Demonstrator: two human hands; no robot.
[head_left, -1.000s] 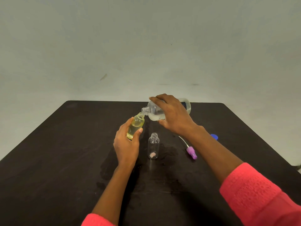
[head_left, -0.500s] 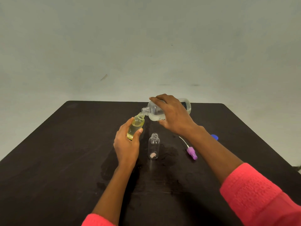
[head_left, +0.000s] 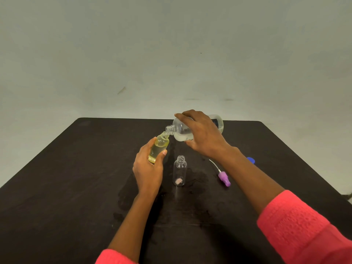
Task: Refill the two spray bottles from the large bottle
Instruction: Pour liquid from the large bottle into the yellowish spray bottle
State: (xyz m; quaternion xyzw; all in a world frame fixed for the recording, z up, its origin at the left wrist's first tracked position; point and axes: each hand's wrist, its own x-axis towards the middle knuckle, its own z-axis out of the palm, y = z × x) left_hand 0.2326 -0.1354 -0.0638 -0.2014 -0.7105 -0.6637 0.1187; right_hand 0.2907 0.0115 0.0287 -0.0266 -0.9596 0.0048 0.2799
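My left hand (head_left: 147, 169) grips a small yellowish spray bottle (head_left: 159, 147), uncapped and tilted, above the black table (head_left: 76, 178). My right hand (head_left: 203, 135) holds the large clear bottle (head_left: 181, 130) tipped on its side, with its open neck at the small bottle's mouth. Clear liquid lies in the large bottle's lower side. A second small clear bottle (head_left: 179, 173) stands upright and uncapped between my hands, with a pinkish bit at its bottom.
A purple spray head (head_left: 224, 179) with its white tube lies on the table right of the clear bottle. A blue cap (head_left: 251, 160) peeks out behind my right forearm. Wet patches darken the table around the standing bottle. A pale wall rises behind.
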